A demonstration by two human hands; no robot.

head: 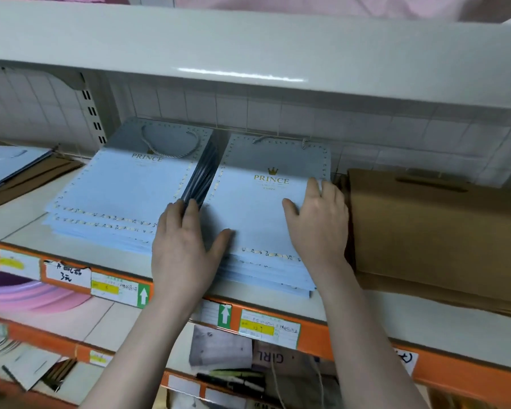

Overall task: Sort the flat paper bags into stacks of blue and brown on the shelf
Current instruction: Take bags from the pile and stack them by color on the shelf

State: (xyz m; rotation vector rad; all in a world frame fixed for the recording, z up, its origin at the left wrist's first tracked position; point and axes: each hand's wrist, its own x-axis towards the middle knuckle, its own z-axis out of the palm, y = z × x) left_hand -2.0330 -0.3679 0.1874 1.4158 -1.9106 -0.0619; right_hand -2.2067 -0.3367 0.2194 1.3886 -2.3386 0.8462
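Observation:
Two stacks of flat light-blue paper bags printed "PRINCE" lie side by side on the shelf (pixel 396 314). On the left blue stack (pixel 115 190) a rope handle lies across the top bag. My left hand (pixel 183 246) lies flat against the left edge of the right blue stack (pixel 257 214), fingers reaching into the gap between the stacks. My right hand (pixel 319 222) rests flat with straight fingers on the same stack's top bag near its right edge. A stack of brown paper bags (pixel 431 231) lies just to the right, touching the blue one.
An upper shelf board (pixel 248 54) overhangs the bags. At far left another pile of blue and brown bags (pixel 15 172) lies on the shelf. Orange price rails (pixel 313 335) with labels run along the front edge. Lower shelves hold pens, pink bags and other goods.

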